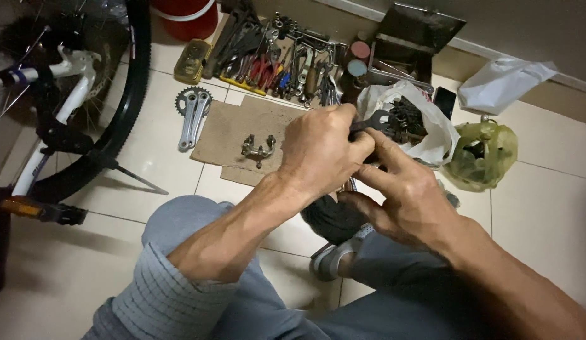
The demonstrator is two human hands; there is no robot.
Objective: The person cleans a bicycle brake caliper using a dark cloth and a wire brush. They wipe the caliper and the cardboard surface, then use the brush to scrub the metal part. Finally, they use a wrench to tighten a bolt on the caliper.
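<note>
1. On the tiled floor (545,208) sits a person in grey trousers, and at the left of the view a white-framed bicycle (72,94) stands with its black tyre (137,82) arching toward the work area.
2. Beyond the hands, a spread of hand tools (274,60) (pliers, spanners, screwdrivers) lies against the wall beside an open metal toolbox (409,44); a flattened piece of cardboard (233,135) lies in front, carrying a brake caliper (258,148), with a silver crank arm and chainring (193,113) at its left edge.
3. To the right, a white plastic bag of dark metal parts (425,123) and a yellow-green bag (482,154) rest just beside each other.
4. At the centre, the left hand (321,151) is closed around a dark flat spanner (376,121), whose open head sticks out above the knuckles, toward the white bag.
5. The right hand (409,201) meets it from below, fingers (384,146) pinched narrow against the left hand; what they pinch is hidden.
6. Judged from this, the step in hand looks like fitting or turning a small part with the spanner, held up between both hands over the knee.
7. A next move would call for a steady counter-grip from the right hand while the left levers the spanner.
</note>
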